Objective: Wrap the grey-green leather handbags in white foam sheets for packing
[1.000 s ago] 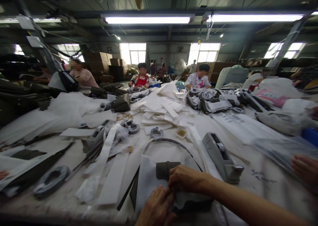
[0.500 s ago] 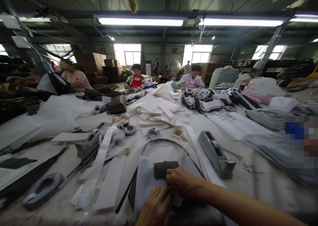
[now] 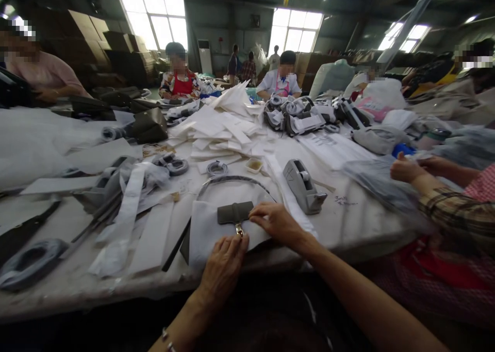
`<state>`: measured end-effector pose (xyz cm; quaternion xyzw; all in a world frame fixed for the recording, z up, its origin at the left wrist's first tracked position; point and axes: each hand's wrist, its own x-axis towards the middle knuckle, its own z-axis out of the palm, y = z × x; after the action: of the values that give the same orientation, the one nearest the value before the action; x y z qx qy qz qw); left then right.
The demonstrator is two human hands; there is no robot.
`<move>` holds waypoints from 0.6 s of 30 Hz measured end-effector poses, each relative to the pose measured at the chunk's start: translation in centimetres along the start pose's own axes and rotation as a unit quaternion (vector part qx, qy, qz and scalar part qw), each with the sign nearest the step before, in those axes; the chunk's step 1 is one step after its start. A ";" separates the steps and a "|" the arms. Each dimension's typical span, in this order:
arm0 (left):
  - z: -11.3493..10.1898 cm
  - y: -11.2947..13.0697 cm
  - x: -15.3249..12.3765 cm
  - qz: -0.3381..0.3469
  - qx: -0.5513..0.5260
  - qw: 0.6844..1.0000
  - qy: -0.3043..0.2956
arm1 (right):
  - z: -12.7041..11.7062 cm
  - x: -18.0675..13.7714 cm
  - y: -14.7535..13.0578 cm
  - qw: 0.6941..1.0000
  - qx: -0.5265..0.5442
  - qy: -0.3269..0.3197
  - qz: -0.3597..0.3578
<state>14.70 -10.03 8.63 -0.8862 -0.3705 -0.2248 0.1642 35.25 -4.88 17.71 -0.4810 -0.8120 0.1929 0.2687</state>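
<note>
A bag lies on the table near its front edge, largely covered by a white sheet [image 3: 204,223]. Its curved handle [image 3: 232,178] arches behind, and a dark grey-green flap tab [image 3: 232,213] shows on top of the sheet. Below the tab hangs a small gold-coloured metal clasp [image 3: 238,229]. My left hand [image 3: 224,259] is closed at the bag's near side, fingertips touching the clasp's lower end. Beside the tab's right end, my right hand [image 3: 276,222] has thumb and fingers pinched together; what they hold, if anything, is hidden.
Grey tape dispensers [image 3: 303,184] stand right and left. White sheets [image 3: 220,130] are heaped behind, near a small dish [image 3: 254,165] and rolled grey straps [image 3: 217,168]. A co-worker's hands [image 3: 410,169] are at the right; other people sit across the table.
The view has tilted down and shifted, showing the table's front edge and the co-worker's arms. My hands have moved apart, and the clasp between them has come into sight.
</note>
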 end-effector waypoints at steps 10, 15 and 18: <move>0.2 0.2 -0.4 0.001 -0.053 0.998 0.043 | -4.0 -8.3 9.4 0.977 -0.116 0.050 0.174; -1.3 0.8 1.0 -0.003 -0.015 0.999 -0.030 | -2.3 -9.0 10.9 0.972 -0.081 0.065 0.209; -1.9 1.5 2.4 0.001 0.002 0.997 -0.080 | -2.5 -8.9 10.8 0.975 -0.075 0.064 0.201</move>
<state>16.71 -10.52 11.34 -0.9012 -0.3822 -0.1523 0.1362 47.62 -7.60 11.29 -0.6643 -0.6922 0.1502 0.2388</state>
